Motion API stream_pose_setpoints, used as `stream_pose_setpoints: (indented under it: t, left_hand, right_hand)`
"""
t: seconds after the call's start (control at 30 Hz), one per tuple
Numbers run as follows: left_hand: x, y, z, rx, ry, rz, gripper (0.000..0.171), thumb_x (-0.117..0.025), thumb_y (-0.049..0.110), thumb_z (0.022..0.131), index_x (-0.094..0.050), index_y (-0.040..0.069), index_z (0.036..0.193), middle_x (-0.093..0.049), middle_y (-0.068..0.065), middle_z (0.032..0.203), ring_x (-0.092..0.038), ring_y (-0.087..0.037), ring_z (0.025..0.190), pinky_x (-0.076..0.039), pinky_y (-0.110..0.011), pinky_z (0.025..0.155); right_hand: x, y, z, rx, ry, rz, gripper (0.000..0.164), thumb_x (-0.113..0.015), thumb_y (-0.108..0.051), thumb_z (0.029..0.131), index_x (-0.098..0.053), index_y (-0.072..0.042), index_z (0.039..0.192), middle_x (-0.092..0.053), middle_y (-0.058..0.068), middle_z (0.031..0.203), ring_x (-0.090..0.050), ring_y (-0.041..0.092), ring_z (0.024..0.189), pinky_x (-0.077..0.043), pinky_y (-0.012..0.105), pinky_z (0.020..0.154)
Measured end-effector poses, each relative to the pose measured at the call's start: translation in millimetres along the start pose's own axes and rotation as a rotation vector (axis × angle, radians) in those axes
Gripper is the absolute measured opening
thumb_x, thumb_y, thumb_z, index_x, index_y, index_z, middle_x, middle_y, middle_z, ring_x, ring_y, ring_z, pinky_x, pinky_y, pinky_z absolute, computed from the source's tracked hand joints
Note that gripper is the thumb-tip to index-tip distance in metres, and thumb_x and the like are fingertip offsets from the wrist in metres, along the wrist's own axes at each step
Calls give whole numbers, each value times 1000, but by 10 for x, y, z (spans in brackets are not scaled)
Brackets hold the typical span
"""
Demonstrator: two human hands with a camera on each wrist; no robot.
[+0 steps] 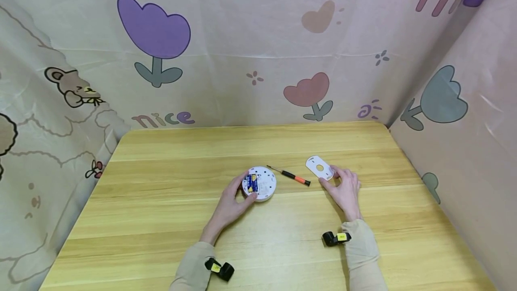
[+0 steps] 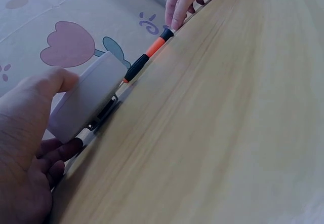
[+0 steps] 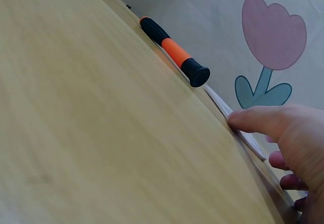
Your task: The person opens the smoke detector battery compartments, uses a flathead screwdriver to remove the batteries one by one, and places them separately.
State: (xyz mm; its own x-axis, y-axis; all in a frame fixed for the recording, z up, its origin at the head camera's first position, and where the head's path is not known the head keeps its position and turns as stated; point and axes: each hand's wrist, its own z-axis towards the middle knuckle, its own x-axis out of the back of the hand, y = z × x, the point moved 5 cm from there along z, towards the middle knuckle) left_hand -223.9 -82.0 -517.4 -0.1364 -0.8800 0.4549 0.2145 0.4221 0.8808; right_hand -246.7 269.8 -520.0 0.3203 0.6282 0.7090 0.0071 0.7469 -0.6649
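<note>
A round white smoke alarm (image 1: 266,185) sits at mid-table, its back facing up and blue-and-gold batteries (image 1: 252,183) showing in the bay. My left hand (image 1: 229,208) grips its left side, with the thumb at the near edge and the fingers at the far edge. In the left wrist view a dark clip (image 2: 105,113) shows low on the alarm, close to the tabletop. Farther right, my right hand (image 1: 345,191) holds a flat white mounting plate (image 1: 313,164) by its near right end, between thumb and fingers. The plate has a round central hole and small slots.
Between the alarm and the plate lies a small screwdriver (image 1: 288,174) with a black and orange handle, its tip toward the alarm. The wooden table (image 1: 161,160) meets a patterned curtain (image 1: 230,89) at the back and both sides.
</note>
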Motion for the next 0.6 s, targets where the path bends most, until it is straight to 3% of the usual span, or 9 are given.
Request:
stream_pose_setpoints:
  t: [0.23, 0.47, 0.6]
  left_hand:
    - [0, 5, 2, 2, 4, 27, 74, -74, 32, 91, -40, 16, 154, -44, -12, 158, -40, -34, 147, -33, -50, 122]
    - [-2, 5, 1, 2, 5, 39, 73, -73, 35, 92, -39, 16, 154, -43, -12, 158, -39, -34, 148, -31, -51, 122]
    - [-5, -7, 3, 3, 7, 38, 73, -73, 36, 92, -39, 17, 154, -43, -11, 158, -40, -34, 147, -33, -51, 121]
  right_hand:
    - [10, 8, 5, 20, 75, 81, 58, -83, -24, 79, -63, -3, 130, -58, 20, 106, -43, 35, 108, -26, 46, 96]
    - [87, -54, -6, 144, 237, 319, 43, -81, -4, 78, -68, 5, 118, -58, 24, 100, -45, 27, 96, -31, 34, 89]
    - [100, -85, -9, 184, 299, 395, 37, -82, 4, 75, -71, 6, 111, -62, 24, 97, -48, 24, 89, -37, 31, 83]
